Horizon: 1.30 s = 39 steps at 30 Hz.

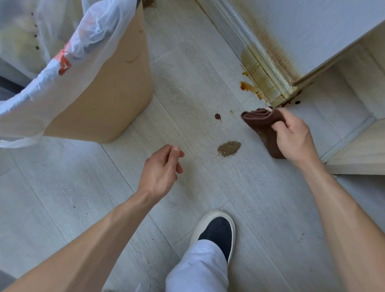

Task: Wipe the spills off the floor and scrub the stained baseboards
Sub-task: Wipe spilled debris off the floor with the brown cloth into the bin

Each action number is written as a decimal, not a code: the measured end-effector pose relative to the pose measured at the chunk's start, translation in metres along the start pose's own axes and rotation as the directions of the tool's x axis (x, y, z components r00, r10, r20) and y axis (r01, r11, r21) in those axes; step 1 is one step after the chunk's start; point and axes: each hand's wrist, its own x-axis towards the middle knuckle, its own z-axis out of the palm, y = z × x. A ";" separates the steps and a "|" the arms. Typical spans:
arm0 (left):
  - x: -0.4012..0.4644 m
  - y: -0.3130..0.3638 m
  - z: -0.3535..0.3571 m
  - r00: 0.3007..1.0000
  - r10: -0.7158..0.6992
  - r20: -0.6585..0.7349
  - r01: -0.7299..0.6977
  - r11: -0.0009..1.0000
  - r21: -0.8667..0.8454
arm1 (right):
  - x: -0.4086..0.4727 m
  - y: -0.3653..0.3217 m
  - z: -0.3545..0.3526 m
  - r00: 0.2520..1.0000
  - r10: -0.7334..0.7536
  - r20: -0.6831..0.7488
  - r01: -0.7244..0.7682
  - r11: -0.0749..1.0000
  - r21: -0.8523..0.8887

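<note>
Cloth [263, 124] gripped by right hand [293, 137]; lower end hidden.

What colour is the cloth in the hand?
Dark brown cloth, gripped by the right hand; head view.

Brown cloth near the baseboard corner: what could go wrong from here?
1. The brown cloth, gripped by the right hand, could smear the orange spill across the floor rather than lift it.
2. A wet wipe over the powder pile may turn it to paste.
3. The shoe could step in the dark drop and track it.
</note>
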 end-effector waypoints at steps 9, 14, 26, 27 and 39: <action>0.000 0.003 0.000 1.000 -0.009 0.006 0.009 1.000 -0.014 | -0.008 -0.003 0.063 0.995 0.082 0.065 -0.076 0.994 -0.080; 0.001 0.002 0.000 1.000 -0.014 0.011 0.014 1.000 -0.019 | -0.020 -0.011 0.076 0.992 -0.010 0.128 0.029 0.989 -0.144; 0.002 0.007 -0.003 1.000 0.001 0.010 -0.001 1.000 -0.013 | -0.033 -0.010 0.070 0.709 -0.316 0.631 0.693 0.481 -0.538; 0.002 0.008 -0.004 1.000 0.002 0.013 -0.002 1.000 -0.015 | -0.033 -0.007 0.071 0.705 -0.305 0.640 0.697 0.467 -0.544; 0.005 0.018 -0.001 1.000 -0.006 0.029 0.007 0.999 -0.045 | -0.024 0.001 0.076 0.718 -0.303 0.627 0.671 0.542 -0.507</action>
